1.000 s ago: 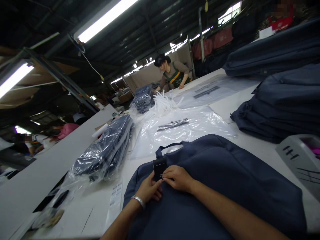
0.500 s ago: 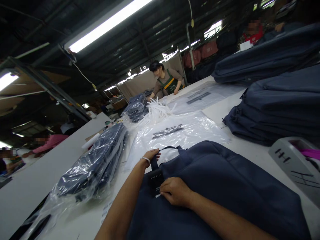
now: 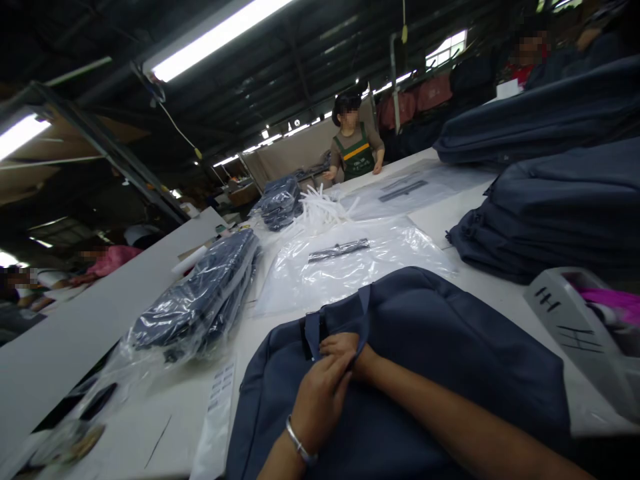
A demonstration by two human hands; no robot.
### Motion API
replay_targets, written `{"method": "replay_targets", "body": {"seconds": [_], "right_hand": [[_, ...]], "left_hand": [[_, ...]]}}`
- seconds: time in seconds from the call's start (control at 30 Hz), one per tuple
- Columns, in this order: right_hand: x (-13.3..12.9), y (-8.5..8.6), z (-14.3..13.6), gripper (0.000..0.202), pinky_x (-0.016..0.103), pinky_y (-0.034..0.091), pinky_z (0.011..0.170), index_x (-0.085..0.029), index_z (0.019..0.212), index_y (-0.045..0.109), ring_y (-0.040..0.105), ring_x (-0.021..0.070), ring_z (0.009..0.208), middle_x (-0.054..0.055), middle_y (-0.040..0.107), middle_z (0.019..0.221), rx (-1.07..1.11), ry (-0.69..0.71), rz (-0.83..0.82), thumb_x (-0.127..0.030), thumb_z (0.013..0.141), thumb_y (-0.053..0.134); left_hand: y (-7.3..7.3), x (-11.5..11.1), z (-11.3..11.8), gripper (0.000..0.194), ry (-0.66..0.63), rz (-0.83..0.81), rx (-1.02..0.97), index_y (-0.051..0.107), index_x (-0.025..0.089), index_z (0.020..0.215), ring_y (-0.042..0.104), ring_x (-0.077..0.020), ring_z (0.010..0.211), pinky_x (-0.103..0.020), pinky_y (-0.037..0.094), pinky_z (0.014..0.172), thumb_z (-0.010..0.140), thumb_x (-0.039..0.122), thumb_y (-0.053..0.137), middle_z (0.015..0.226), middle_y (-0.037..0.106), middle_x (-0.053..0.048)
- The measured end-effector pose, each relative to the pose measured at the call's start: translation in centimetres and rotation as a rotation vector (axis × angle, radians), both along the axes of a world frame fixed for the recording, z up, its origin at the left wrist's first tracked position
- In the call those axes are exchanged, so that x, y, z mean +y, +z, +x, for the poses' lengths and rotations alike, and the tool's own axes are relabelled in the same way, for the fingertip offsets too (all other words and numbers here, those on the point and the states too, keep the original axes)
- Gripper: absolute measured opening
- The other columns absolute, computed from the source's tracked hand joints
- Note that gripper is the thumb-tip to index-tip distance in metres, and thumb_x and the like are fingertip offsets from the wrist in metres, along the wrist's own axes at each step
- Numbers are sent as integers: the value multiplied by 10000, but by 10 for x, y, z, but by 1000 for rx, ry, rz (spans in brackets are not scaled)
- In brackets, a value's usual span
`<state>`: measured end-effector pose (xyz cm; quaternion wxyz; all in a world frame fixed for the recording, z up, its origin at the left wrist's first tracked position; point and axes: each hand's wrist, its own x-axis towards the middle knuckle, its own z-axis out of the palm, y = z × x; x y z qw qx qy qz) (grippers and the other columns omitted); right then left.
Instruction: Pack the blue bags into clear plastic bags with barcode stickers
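Observation:
A dark navy bag (image 3: 425, 333) lies flat on the white table in front of me. My left hand (image 3: 323, 397), with a silver bangle at the wrist, is closed on the bag's strap (image 3: 364, 320) near its top edge. Partly behind it, my right hand (image 3: 347, 347) reaches under the looped strap, its fingers bent against the bag; what they hold, if anything, is hidden. The black label is mostly covered. Just beyond the bag lies a stack of clear plastic bags (image 3: 400, 247).
Plastic-wrapped navy bags (image 3: 195, 293) lie at the left, beside a label sheet (image 3: 220, 393). White strips (image 3: 323, 208) lie farther back. Navy bags (image 3: 560, 207) are stacked at the right, behind a grey container (image 3: 575, 327). A person in a green apron (image 3: 357, 150) stands across the table.
My left hand has come down and toward me with the strap, beside my right hand. The strap now loops over my right hand, and the label is mostly hidden. The person opposite stands more upright.

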<state>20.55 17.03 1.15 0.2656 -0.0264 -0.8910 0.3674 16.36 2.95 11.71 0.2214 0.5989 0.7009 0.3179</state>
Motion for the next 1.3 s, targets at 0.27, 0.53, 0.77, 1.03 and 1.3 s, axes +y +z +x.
{"method": "replay_targets", "body": {"seconds": [0.27, 0.53, 0.77, 1.03, 1.3], "right_hand": [[-35, 24, 91, 397, 487, 341, 1096, -175, 1233, 632, 495, 307, 1281, 153, 584, 1339, -237, -99, 225, -171, 839, 591], [-37, 77, 143, 363, 479, 329, 1109, -240, 1259, 620, 493, 279, 1288, 99, 593, 1341, -131, -270, 211, -247, 902, 552], [-94, 59, 207, 310, 378, 514, 907, -259, 1141, 692, 673, 238, 969, 82, 714, 1053, -131, -392, -325, -423, 920, 548], [-169, -6, 233, 679, 386, 564, 812, -130, 1028, 677, 699, 261, 928, 173, 678, 1086, -54, -603, -1507, -747, 781, 536], [-166, 39, 199, 469, 408, 462, 1019, -157, 1144, 611, 622, 235, 1132, 117, 693, 1131, 423, -434, -1839, -513, 842, 657]], "left_hand": [[-43, -13, 4, 395, -27, 128, 60, 580, 331, 1301, 559, -259, 1173, -404, 446, 1042, 937, 296, 430, 1273, 607, -72], [-76, -5, 11, 374, -89, 117, 79, 606, 277, 1249, 507, -298, 1222, -503, 345, 1111, 888, 342, 532, 1278, 591, -109], [-85, -6, 15, 460, -75, 135, 205, 527, 201, 1338, 351, -315, 1392, -531, 155, 1195, 908, 359, 491, 1444, 476, -143], [-94, -6, 13, 492, -85, 129, 249, 484, 197, 1382, 341, -286, 1403, -490, 111, 1212, 923, 367, 440, 1471, 454, -113], [-91, -4, 9, 497, -112, 121, 345, 476, 173, 1385, 387, -294, 1375, -488, 166, 1198, 930, 365, 422, 1453, 469, -146]]}}
